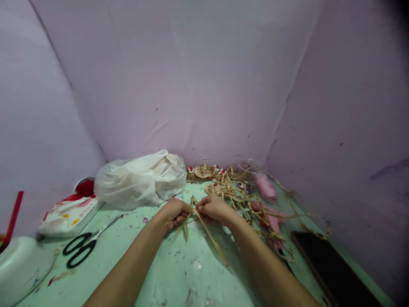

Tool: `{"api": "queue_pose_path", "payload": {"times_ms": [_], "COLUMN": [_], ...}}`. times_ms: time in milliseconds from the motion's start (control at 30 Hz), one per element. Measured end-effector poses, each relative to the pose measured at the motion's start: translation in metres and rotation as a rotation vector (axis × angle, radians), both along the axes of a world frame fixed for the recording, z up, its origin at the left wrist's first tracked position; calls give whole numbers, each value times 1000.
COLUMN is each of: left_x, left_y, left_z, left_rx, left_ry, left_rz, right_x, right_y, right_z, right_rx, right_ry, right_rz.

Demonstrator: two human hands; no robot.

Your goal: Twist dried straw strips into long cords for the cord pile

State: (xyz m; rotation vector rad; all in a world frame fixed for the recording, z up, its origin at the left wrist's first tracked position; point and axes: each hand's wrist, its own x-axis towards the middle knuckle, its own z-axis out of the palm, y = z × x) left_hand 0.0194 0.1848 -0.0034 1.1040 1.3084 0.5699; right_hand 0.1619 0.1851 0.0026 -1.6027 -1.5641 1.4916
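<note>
Both hands meet over the middle of a pale green table. My left hand (178,212) is closed, its fingers pinching straw-coloured strips of dried plant fibre. Close beside it, my right hand (209,207) pinches the same fibre strips (213,242); one long flat strip runs down from the fingers toward the table's front. Shorter ends hang below my left hand. The fingertips partly hide where the strips cross. Just beyond my right hand lies a tangle of braided straw cord (249,202), with woven pieces trimmed in red and white beads (206,171) behind it.
Scissors (91,243) with black handles lie left. Behind them are a tissue packet (70,215) and a white plastic bag (142,179). A white round container (24,268) stands front left. Right are a pink thread spool (266,186), a pink glue gun-like tool (273,219) and a dark phone-like slab (332,270).
</note>
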Motion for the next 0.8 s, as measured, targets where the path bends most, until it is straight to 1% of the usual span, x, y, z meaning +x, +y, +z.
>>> {"api": "queue_pose_path", "payload": {"times_ms": [133, 333, 400, 533, 667, 733, 800], "left_x": [0, -1, -1, 0, -1, -2, -3], "left_y": [-1, 1, 1, 0, 2, 2, 3], "left_z": [2, -1, -2, -3, -6, -7, -8], "left_rx": [-4, -8, -3, 5, 17, 29, 50], "left_ry": [-6, 12, 19, 9, 65, 106, 116], "left_rz": [-15, -27, -26, -14, -35, -40, -29], "right_x": [7, 3, -1, -9, -11, -9, -7], "right_y": [1, 2, 1, -4, -3, -2, -2], "right_z": [-1, -4, -4, -4, -9, -10, -8], "right_rx": [-7, 45, 16, -119, -86, -84, -118], "right_ry": [9, -26, 27, 208, 186, 193, 234], "right_rz": [62, -9, -19, -49, -86, -76, -43]}}
